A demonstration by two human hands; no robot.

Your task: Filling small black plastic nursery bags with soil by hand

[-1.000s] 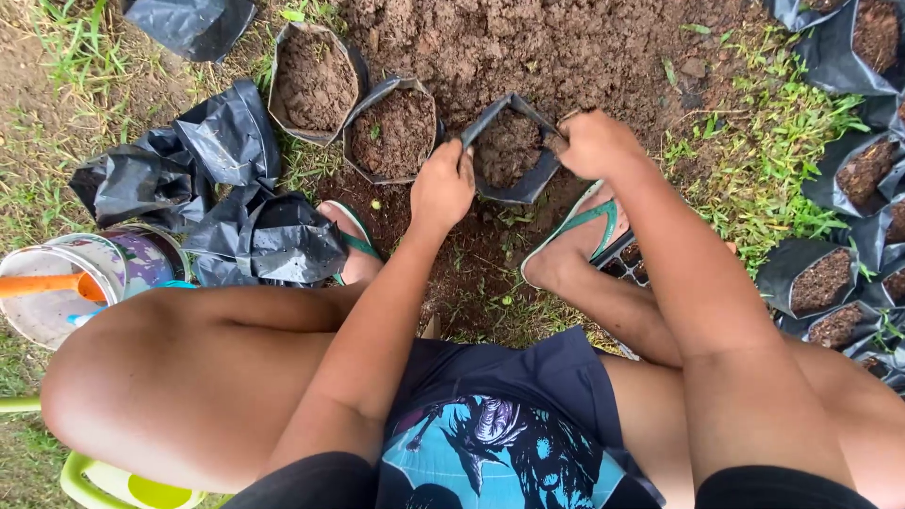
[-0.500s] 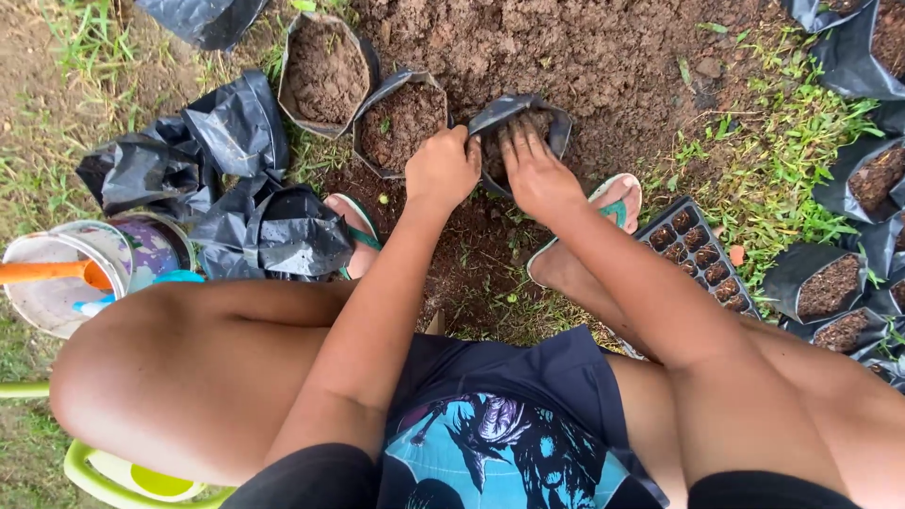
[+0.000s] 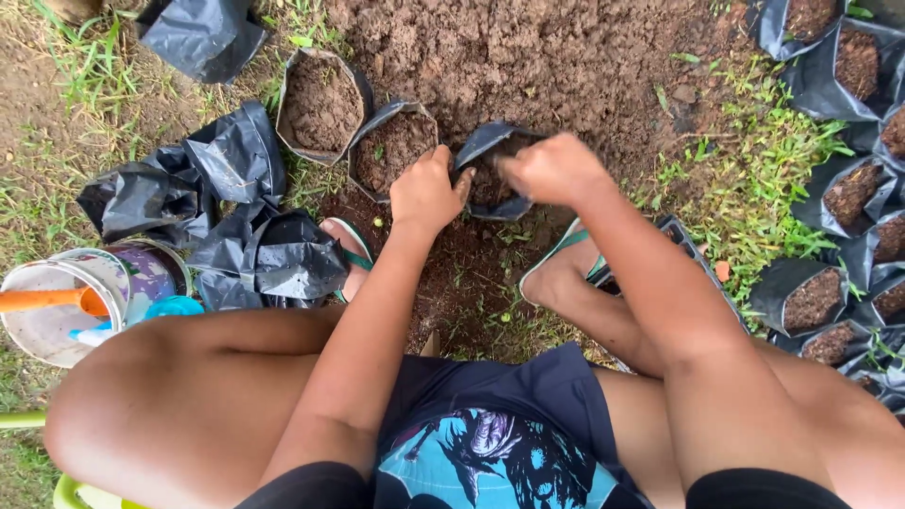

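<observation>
Head view, looking down past bare knees. Small black grow bag upright on loose brown soil heap, partly filled with soil. Left hand closed, pinching near rim of that bag. Right hand curled loosely over bag mouth, fingers bent; contents of that hand not discernible. Just left of it, two filled bags: one touching the held bag's side, holding dark soil with small green bits; another further left, packed with lighter soil. Pile of empty crumpled black bags beside left foot. White bucket at far left, holding an orange handle. Row of soil-filled black bags along right edge on grass. Black seedling tray partly hidden behind right forearm.
</observation>
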